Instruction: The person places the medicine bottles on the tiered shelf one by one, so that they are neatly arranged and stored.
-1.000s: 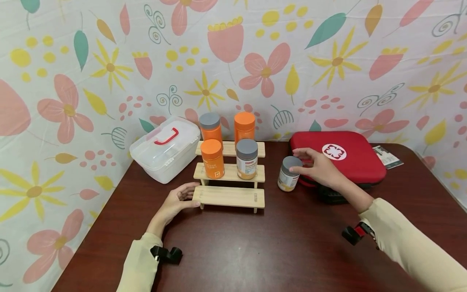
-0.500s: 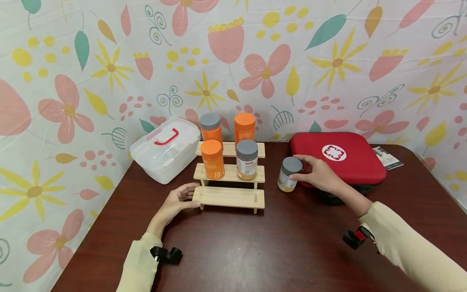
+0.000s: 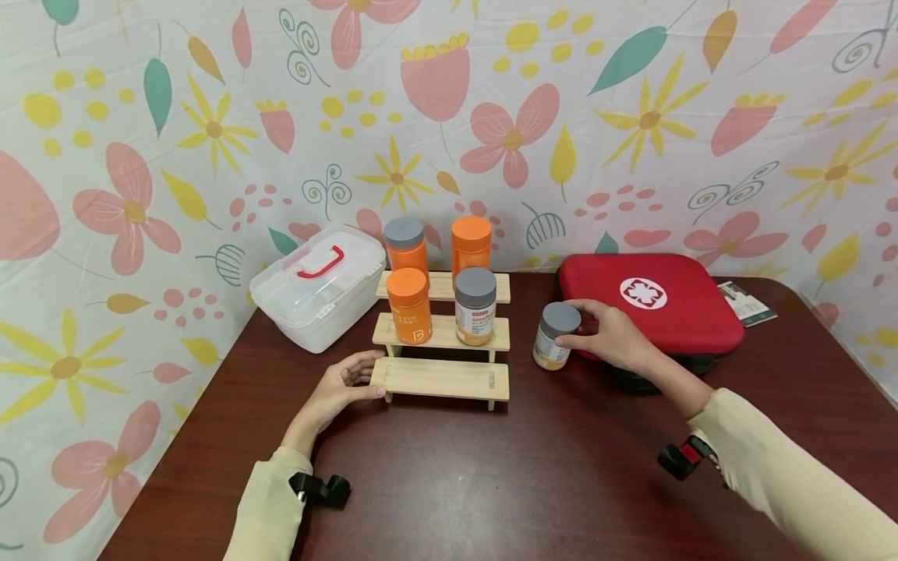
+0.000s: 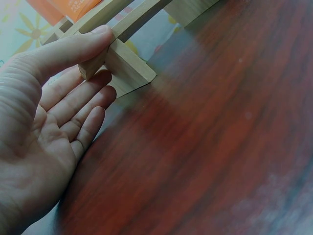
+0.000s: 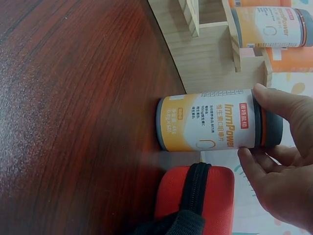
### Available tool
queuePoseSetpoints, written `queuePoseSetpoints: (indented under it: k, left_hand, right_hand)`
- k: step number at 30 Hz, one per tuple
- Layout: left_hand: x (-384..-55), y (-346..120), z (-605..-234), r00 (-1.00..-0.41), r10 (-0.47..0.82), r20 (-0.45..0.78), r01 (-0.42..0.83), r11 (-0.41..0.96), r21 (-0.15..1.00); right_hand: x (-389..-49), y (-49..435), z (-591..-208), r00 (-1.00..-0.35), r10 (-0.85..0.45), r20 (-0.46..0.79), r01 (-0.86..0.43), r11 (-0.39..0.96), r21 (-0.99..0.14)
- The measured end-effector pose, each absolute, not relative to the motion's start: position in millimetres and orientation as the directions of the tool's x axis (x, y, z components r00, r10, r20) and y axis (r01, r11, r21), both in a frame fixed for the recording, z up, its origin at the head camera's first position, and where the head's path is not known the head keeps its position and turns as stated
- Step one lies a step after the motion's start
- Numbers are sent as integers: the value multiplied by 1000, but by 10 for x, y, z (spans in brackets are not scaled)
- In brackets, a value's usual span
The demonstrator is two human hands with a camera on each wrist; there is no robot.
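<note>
My left hand (image 3: 344, 393) grips the left end of the lowest step of a three-step wooden display stand (image 3: 440, 379). In the left wrist view its thumb and fingers lie around the step's corner. To the right of the stand, a vitamin tablet bottle (image 3: 551, 343) with grey lid and white-and-yellow label stands upright on the table. My right hand (image 3: 612, 333) pinches it just below and around the lid, as the right wrist view of the bottle (image 5: 210, 121) shows. On the middle step stand an orange bottle (image 3: 410, 312) and a similar grey-lidded bottle (image 3: 475, 312).
Two more orange bottles, one grey-lidded (image 3: 405, 253) and one orange-lidded (image 3: 471, 241), occupy the top step. A clear plastic box (image 3: 316, 304) with red handle stands to the left. A red first-aid case (image 3: 673, 312) lies close behind my right hand, a printed card (image 3: 747, 302) beside it.
My right hand's fingers have come down from above the bottle's lid and closed around its side. The left hand and the stand have stayed put.
</note>
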State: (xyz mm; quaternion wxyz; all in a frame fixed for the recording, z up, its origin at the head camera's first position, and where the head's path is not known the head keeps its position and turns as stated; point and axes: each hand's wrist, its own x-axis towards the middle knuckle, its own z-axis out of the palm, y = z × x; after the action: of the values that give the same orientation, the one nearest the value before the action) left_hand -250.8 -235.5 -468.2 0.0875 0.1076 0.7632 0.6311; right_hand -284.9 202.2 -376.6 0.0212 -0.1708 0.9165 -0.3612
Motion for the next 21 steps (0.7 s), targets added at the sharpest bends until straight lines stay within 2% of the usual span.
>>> queuePoseSetpoints:
  k: [21]
  left_hand:
    - [-2517, -2358, -4691, -964, 264, 11, 62, 186, 981]
  right_hand:
    - [-2811, 2049, -3790, -939, -325, 118, -321, 693, -646]
